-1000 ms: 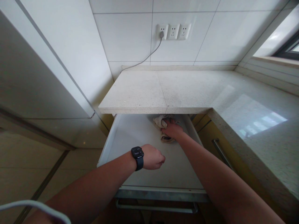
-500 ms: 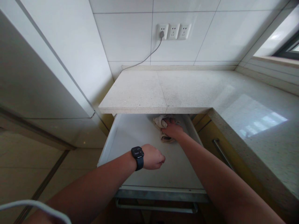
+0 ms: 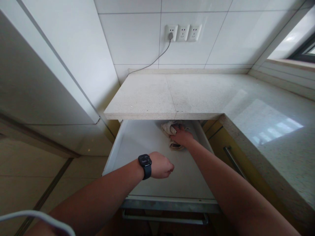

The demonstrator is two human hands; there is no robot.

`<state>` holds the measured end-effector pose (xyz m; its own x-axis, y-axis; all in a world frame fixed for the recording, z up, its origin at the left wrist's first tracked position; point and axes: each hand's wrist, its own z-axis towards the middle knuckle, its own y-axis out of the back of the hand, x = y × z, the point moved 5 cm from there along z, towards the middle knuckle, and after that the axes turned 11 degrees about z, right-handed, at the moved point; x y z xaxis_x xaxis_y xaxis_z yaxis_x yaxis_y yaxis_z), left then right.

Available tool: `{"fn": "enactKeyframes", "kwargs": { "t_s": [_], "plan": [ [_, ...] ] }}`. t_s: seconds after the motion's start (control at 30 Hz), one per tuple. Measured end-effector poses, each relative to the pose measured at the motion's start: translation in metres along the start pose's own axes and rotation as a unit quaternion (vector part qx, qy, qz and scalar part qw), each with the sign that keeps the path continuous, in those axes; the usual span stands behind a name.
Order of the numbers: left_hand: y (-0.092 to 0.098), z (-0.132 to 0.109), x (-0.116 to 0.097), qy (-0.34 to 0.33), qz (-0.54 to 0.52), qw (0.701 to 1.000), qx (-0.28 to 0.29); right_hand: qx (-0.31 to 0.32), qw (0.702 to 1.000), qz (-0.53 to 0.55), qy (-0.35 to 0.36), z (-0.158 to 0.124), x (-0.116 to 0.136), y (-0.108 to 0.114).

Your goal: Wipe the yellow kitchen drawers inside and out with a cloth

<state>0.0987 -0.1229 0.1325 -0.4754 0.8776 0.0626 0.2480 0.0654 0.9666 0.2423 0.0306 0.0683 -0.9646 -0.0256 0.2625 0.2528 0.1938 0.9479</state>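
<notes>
A pulled-out drawer [image 3: 137, 141] with a pale bottom lies below the counter's front edge. Toward its back right, my right hand [image 3: 181, 136] presses on a crumpled beige cloth [image 3: 167, 127], fingers curled into the folds. Part of the cloth is hidden under that hand. My left hand [image 3: 161, 165] is over the nearer part of the drawer, its fingers curled closed. From above, its palm is hidden and no object shows in it. A black smartwatch [image 3: 145, 160] is on the left wrist.
A speckled stone countertop [image 3: 147, 93] overhangs the drawer's back and turns along the right side. Below it is a cabinet handle [image 3: 233, 160]. A tall white cabinet [image 3: 69, 49] stands left. A cord [image 3: 157, 59] runs from wall sockets [image 3: 182, 33]. A white cable [image 3: 36, 214] crosses the lower left.
</notes>
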Motion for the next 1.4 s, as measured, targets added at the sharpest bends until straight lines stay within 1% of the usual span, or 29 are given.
{"fn": "enactKeyframes", "kwargs": {
  "t_s": [0.13, 0.43, 0.6, 0.77, 1.07, 1.27, 1.4],
  "plan": [
    [-0.0017, 0.0001, 0.0, -0.001, -0.003, 1.0, -0.002, -0.006, 1.0, 0.001, 0.004, -0.0004, 0.0002, 0.0002],
    [0.0041, -0.0014, -0.0005, 0.0, -0.013, 1.0, 0.012, -0.008, 1.0, 0.006, 0.001, 0.0006, -0.0015, 0.0],
    [0.0021, -0.0011, -0.0009, 0.0, -0.001, 1.0, 0.014, -0.004, 1.0, 0.008, 0.0, 0.0017, -0.0012, -0.0014],
    [0.0017, -0.0012, 0.0, 0.003, -0.004, 1.0, 0.015, -0.012, 1.0, 0.006, 0.002, 0.0012, -0.0014, -0.0017],
    [0.003, -0.0016, 0.0002, 0.004, -0.011, 1.0, 0.008, -0.002, 1.0, -0.001, 0.004, -0.0002, -0.0011, -0.0017],
    [0.0034, -0.0018, -0.0001, 0.005, -0.001, 1.0, 0.02, 0.005, 1.0, -0.004, 0.004, -0.0011, -0.0005, -0.0011],
    [0.0021, -0.0015, 0.0003, 0.003, -0.001, 1.0, 0.008, 0.001, 1.0, -0.006, 0.008, -0.0018, 0.0003, -0.0003]
  ]
}}
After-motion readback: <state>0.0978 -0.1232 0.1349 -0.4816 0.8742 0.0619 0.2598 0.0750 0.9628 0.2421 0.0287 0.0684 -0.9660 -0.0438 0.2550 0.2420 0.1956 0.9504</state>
